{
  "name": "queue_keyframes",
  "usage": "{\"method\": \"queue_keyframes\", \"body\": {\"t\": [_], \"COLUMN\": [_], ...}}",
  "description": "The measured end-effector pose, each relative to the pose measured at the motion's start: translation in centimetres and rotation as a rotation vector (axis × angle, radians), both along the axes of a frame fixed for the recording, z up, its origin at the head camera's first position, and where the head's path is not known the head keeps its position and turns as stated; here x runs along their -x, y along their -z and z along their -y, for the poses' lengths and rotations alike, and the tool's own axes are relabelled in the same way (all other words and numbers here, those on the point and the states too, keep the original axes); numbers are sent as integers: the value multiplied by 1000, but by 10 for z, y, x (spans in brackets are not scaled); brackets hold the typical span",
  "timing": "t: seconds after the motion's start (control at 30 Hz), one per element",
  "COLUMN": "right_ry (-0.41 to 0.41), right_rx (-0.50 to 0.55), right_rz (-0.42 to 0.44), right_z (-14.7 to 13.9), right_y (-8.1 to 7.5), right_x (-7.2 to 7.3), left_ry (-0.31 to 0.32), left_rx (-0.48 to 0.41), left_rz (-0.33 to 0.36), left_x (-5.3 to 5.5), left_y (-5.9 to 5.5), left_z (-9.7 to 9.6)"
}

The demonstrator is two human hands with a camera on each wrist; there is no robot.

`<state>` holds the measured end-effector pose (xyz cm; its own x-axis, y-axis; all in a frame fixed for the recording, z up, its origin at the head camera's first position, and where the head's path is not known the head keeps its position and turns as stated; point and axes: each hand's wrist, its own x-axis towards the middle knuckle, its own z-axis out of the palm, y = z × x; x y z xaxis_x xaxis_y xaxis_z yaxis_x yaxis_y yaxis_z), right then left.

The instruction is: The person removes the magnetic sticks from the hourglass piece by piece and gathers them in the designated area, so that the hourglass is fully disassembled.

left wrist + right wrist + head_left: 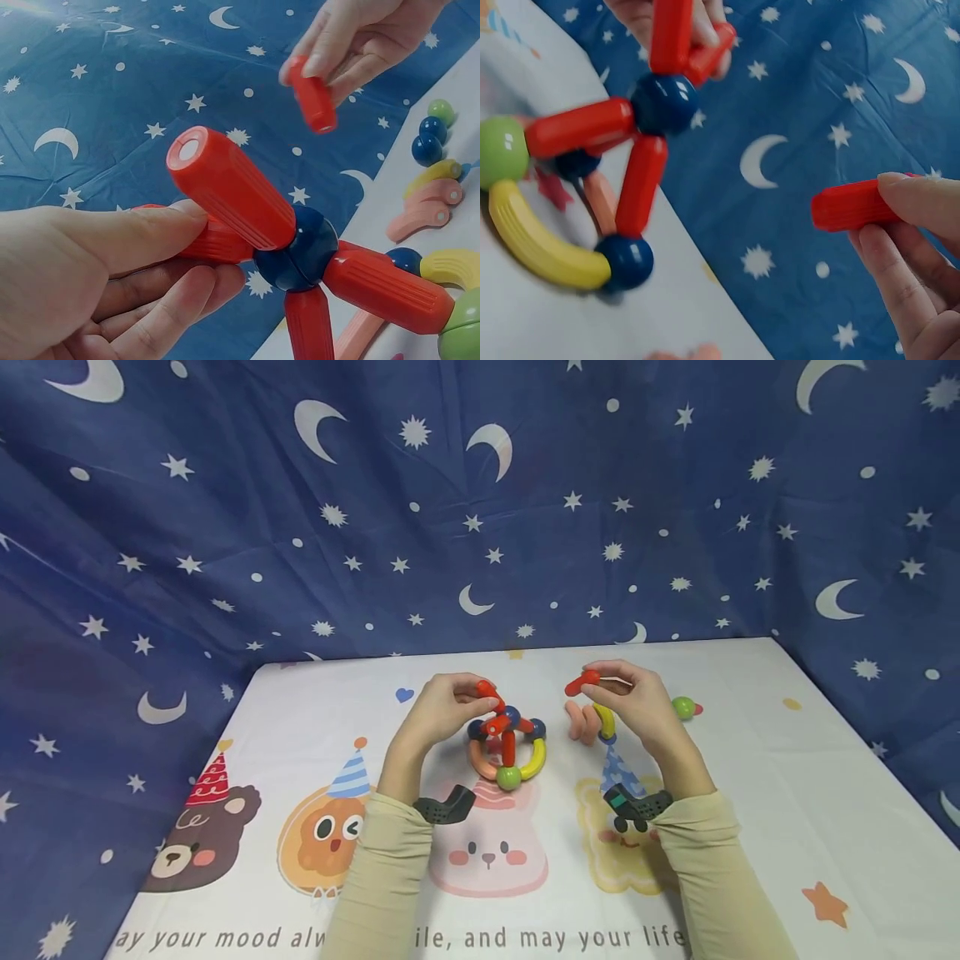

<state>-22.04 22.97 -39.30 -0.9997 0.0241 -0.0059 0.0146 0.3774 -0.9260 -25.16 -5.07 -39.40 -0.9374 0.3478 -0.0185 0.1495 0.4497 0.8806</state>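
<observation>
A magnetic building-toy frame stands on the cloth, with a blue ball (510, 717) at its peak. Red rods slope down from it to other balls, among them a green ball (508, 778). A yellow curved rod (536, 758) and a salmon curved rod (480, 760) are part of the base. My left hand (442, 706) pinches a red rod (217, 241) that joins the peak ball, and a second red rod (232, 187) juts out beside it. To the right, my right hand (633, 697) pinches a loose red rod (851, 206) in the air, apart from the frame.
Beneath the right hand lie salmon curved pieces (582, 723) and a yellow curved piece (604, 720) by a blue ball. A green ball (683, 707) with a reddish piece lies farther right. A dark blue star-patterned curtain (420, 568) rises behind the printed tablecloth (787, 777).
</observation>
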Motion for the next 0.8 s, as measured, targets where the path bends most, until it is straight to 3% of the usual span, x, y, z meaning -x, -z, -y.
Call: {"method": "queue_keyframes", "body": {"t": [0.3,0.7,0.8], "right_ry": [104,322,372], "right_rx": [-85,-30,49], "right_rz": [2,89,81], "right_z": [-44,-125,-139], "right_y": [6,21,31], "right_x": [-8,-26,-26], "left_ry": [10,13,4], "left_rx": [5,19,13], "left_rz": [-6,-21,-27], "left_x": [-1,-2,-3], "left_y": [-2,-6,-7], "left_z": [1,6,8]}}
